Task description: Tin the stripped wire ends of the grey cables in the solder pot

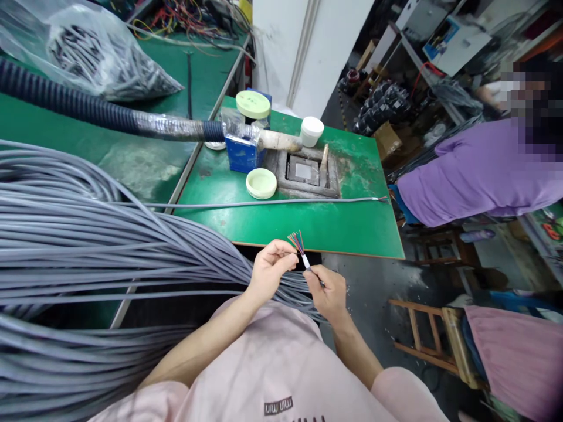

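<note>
My right hand (326, 288) is closed around the stripped end of a grey cable (307, 262), where a white sleeve and a fan of thin coloured wires (297, 241) stick up. Beside that fan, my left hand (275, 265) pinches with thumb and forefinger at the wires' left side; a single dark strand seems to lie between its fingertips. A large bundle of grey cables (109, 252) spreads over the left side and runs on beneath both hands. One more cable (272, 203) lies straight across the green table, its bare wire ends at the right.
On the green table (365, 234) sit a square metal pot (303, 171), a pale round dish (261, 183), a blue box (241, 153) and a white tub (312, 131). A black corrugated hose (109, 114) reaches over from the left. A person in purple (479, 170) is at the right, near a wooden stool (426, 334).
</note>
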Demonstrator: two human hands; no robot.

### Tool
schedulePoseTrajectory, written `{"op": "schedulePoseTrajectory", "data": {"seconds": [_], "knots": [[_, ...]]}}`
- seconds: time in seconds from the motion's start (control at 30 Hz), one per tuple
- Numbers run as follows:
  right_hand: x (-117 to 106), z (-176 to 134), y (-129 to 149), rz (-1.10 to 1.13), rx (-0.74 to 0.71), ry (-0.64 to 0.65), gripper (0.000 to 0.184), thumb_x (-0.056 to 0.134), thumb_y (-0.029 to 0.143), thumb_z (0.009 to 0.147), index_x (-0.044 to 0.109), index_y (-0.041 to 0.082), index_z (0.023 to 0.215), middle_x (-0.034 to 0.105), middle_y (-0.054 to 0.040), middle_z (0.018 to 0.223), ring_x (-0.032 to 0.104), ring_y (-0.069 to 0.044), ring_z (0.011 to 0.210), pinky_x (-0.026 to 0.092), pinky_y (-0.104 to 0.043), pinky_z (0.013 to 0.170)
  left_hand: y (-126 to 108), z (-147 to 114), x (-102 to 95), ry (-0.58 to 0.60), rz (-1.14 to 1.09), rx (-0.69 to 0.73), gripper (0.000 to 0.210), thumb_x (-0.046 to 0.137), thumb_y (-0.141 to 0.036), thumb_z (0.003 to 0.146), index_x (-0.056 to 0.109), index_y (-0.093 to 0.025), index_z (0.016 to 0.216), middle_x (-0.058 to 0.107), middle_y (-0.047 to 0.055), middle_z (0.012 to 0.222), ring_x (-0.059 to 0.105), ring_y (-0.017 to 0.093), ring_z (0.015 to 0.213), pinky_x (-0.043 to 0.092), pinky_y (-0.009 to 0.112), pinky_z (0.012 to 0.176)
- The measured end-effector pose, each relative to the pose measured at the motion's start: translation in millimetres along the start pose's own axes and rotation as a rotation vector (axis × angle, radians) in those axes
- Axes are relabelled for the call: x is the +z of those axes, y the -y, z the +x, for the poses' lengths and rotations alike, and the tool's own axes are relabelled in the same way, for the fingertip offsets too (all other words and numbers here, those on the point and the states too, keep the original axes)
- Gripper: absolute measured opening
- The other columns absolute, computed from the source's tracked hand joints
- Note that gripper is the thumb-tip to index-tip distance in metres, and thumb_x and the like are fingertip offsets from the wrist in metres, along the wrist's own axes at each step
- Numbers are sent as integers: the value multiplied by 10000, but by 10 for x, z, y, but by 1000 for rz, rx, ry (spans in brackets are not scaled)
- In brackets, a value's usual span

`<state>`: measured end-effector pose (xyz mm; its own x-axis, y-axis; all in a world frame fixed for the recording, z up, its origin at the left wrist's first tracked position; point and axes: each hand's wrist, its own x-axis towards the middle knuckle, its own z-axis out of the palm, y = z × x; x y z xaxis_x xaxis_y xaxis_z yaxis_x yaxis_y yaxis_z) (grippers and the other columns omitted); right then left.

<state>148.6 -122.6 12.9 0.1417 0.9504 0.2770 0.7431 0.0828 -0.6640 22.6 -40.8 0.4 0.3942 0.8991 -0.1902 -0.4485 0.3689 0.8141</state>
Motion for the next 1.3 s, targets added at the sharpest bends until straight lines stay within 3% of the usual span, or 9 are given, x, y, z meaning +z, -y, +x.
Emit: {"op": "schedulePoseTrajectory", "data": {"seconds": [0.17, 0.3, 0.5, 0.7, 1.03, 1.3], "knots": [[27, 27, 22, -76, -107, 2, 270, 450, 274, 928, 588, 180, 717, 583, -11, 587, 514, -113, 543, 352, -242, 564, -45, -24, -54, 0, 380, 289, 133, 679, -295, 758, 714, -183, 820, 609, 21, 711, 501, 108, 606, 426, 243, 604], [47, 29, 19, -118, -115, -10, 263, 448, 273, 931, 590, 181, 728, 594, -17, 599, 525, -120, 560, 356, -246, 579, -36, -12, -73, -51, 456, 350, 124, 672, -288, 773, 738, -205, 838, 635, 26, 718, 530, 128, 636, 445, 268, 666], [61, 20, 23, -134, -132, -16, 258, 447, 267, 930, 602, 179, 744, 608, -27, 616, 531, -128, 572, 364, -256, 591, -15, 6, -57, -109, 288, 182, 164, 720, -333, 715, 729, -180, 774, 688, 34, 753, 591, 137, 668, 480, 265, 662], [62, 33, 27, -148, -154, -10, 270, 444, 272, 934, 603, 178, 737, 604, -30, 606, 531, -129, 565, 359, -260, 586, -38, 39, -67, -90, 113, -26, 208, 750, -347, 671, 715, -154, 742, 699, 37, 707, 620, 134, 672, 509, 262, 683], [44, 85, 4, -219, -217, 44, 302, 443, 264, 940, 560, 180, 675, 553, -4, 548, 470, -115, 519, 305, -271, 566, -231, 121, -91, 3, 141, -61, 216, 787, -340, 611, 692, -149, 648, 669, 10, 644, 541, 90, 565, 453, 235, 604], [59, 86, 11, -248, -234, 69, 316, 443, 262, 942, 547, 178, 655, 536, 0, 532, 456, -110, 512, 295, -271, 559, -221, 211, -138, 27, 221, -79, 274, 764, -364, 650, 622, -144, 567, 622, -6, 559, 493, 65, 509, 383, 200, 521]]}}
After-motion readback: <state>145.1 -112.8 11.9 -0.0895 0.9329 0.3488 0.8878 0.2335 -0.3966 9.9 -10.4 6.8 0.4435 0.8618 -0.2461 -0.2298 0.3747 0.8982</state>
